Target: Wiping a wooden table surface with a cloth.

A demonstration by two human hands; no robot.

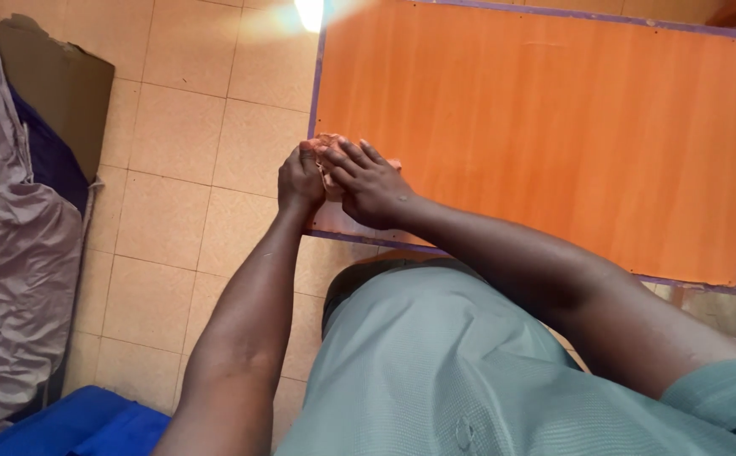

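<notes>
Head view: both hands meet at the near left corner of the tabletop (554, 127), an orange board with a purple edge. Left hand (299, 179) is curled into a loose fist, thumb side up, pressed against the right. Right hand (368, 184) lies over it, fingers (347, 152) extended and spread. Between them sits a small pinkish-orange lump (327, 143), mostly hidden; kind not determinable. Grip state: both hands appear closed around the lump, left clenched, right cupping from above.

Step in hand, judged: working or pressing the lump between the palms, just above the corner of the tabletop. Whether it touches the board cannot be told.

Next move would call for even pressure from both palms, keeping the lump over the board.

Surroundings: tiled floor (182, 127), grey cloth (5, 253) at left, blue item (81, 426) bottom left.
</notes>
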